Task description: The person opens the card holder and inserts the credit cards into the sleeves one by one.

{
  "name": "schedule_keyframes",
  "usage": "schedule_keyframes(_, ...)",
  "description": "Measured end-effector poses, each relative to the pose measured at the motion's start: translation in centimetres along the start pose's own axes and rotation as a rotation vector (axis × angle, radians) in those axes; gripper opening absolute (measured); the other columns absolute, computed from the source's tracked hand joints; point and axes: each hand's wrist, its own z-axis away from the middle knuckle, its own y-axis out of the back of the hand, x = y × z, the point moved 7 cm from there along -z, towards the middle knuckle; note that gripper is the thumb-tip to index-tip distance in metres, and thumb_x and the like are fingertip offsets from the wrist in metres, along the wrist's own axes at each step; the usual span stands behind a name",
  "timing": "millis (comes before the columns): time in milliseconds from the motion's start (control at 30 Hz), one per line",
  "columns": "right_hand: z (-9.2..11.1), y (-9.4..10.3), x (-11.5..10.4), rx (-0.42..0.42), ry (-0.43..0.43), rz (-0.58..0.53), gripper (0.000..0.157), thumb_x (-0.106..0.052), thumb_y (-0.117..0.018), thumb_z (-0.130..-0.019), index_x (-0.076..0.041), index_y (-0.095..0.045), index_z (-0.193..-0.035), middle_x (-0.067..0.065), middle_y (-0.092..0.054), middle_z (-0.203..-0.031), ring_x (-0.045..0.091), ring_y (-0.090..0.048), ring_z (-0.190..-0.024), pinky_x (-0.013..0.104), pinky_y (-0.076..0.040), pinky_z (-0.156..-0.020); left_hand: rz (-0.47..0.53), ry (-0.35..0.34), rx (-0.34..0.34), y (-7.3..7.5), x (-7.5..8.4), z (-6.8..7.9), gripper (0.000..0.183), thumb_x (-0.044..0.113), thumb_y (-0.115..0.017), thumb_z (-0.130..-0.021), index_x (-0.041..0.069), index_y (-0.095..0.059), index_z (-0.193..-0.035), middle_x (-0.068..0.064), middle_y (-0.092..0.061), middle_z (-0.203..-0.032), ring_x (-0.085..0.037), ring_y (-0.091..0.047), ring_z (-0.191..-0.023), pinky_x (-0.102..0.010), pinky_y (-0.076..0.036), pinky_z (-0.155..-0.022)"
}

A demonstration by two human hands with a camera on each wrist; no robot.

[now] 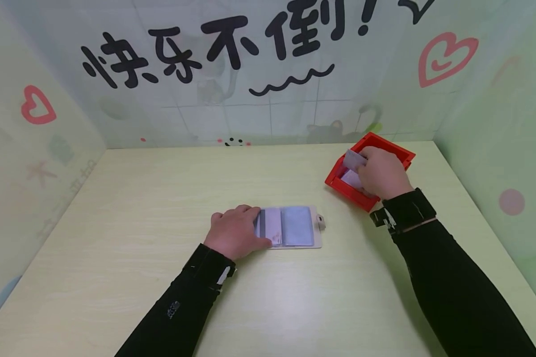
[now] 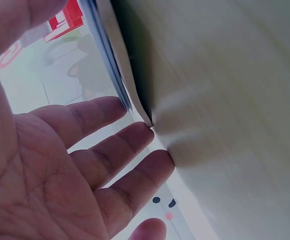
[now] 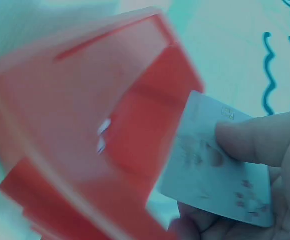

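An open card holder (image 1: 297,226) with clear sleeves lies on the table, a dark-striped card in its left part and a snap tab at its right end. My left hand (image 1: 235,233) holds its left end, thumb at the near edge and fingertips at the far edge. In the left wrist view, the fingers (image 2: 130,160) are slightly bent against the holder's edge (image 2: 120,65). My right hand (image 1: 384,173) pinches a pale card (image 3: 217,160) with a chip between thumb and fingers, over a red box (image 1: 349,192). Another pale card (image 1: 352,178) shows inside the box.
The light wooden table (image 1: 138,208) stretches to the left and in front of the holder. A printed backdrop (image 1: 250,119) with black lettering stands along the back edge, with side walls (image 1: 500,148) on the left and right.
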Motion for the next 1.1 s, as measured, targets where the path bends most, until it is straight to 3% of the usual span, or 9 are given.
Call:
schedule_keyframes(133, 1.2, 0.8, -1.0, 0.070, 0.030, -0.097, 0.043, -0.020, -0.058, -0.105, -0.002, -0.056, -0.144, 0.025, -0.064, -0.133, 0.045, -0.060, -0.114, 0.058, -0.059, -0.094, 0.003, 0.001, 0.001, 0.0, 0.0, 0.0, 0.082, 0.056, -0.082, -0.084, 0.014, -0.058, -0.150, -0.008, -0.063, -0.146, -0.027, -0.062, -0.118, -0.058, -0.043, -0.102)
schedule_keyframes(300, 2.6, 0.7, -2.5, 0.066, 0.055, -0.202, 0.052, -0.026, -0.058, -0.107, -0.007, -0.049, -0.154, 0.022, -0.061, -0.138, 0.040, -0.062, -0.112, 0.053, -0.061, -0.091, 0.005, -0.001, 0.001, 0.1, 0.0, 0.0, 0.082, 0.055, -0.082, -0.084, 0.014, -0.058, -0.150, -0.008, -0.063, -0.146, -0.027, -0.062, -0.117, -0.058, -0.043, -0.102)
schedule_keyframes(567, 3.8, -1.1, -5.0, -0.078, 0.111, -0.270, 0.056, -0.019, -0.057, -0.107, -0.009, -0.039, -0.159, 0.020, -0.051, -0.150, 0.040, -0.054, -0.127, 0.056, -0.057, -0.102, 0.008, -0.003, 0.003, 0.1, -0.1, -0.1, 0.081, 0.055, -0.082, -0.084, 0.014, -0.059, -0.149, -0.008, -0.063, -0.146, -0.027, -0.062, -0.117, -0.058, -0.043, -0.102)
schedule_keyframes(700, 4.2, -2.3, -5.7, -0.159, 0.118, -0.304, 0.062, -0.015, -0.058, -0.107, -0.011, -0.032, -0.162, 0.021, -0.049, -0.151, 0.038, -0.061, -0.119, 0.049, -0.062, -0.095, 0.007, -0.006, 0.003, 0.2, 0.1, -0.1, 0.081, 0.056, -0.082, -0.084, 0.014, -0.059, -0.150, -0.008, -0.063, -0.146, -0.027, -0.062, -0.117, -0.057, -0.043, -0.102)
schedule_keyframes(833, 4.3, -3.0, -6.0, -0.162, 0.092, -0.374, 0.060, -0.017, -0.065, -0.105, -0.009, -0.036, -0.158, 0.019, -0.052, -0.149, 0.035, -0.068, -0.106, 0.037, -0.063, -0.085, 0.010, -0.003, 0.003, 0.3, 0.2, -0.1, 0.080, 0.056, -0.082, -0.085, 0.014, -0.059, -0.149, -0.007, -0.063, -0.146, -0.026, -0.061, -0.116, -0.057, -0.043, -0.102)
schedule_keyframes(1100, 4.5, -3.6, -6.2, -0.111, 0.083, -0.423, 0.046, -0.019, -0.070, -0.102, -0.009, -0.049, -0.142, 0.015, -0.060, -0.145, 0.034, -0.070, -0.105, 0.036, -0.063, -0.086, 0.005, -0.009, 0.005, 0.1, 0.1, -0.1, 0.081, 0.056, -0.082, -0.084, 0.014, -0.059, -0.149, -0.008, -0.063, -0.146, -0.026, -0.062, -0.115, -0.058, -0.043, -0.103)
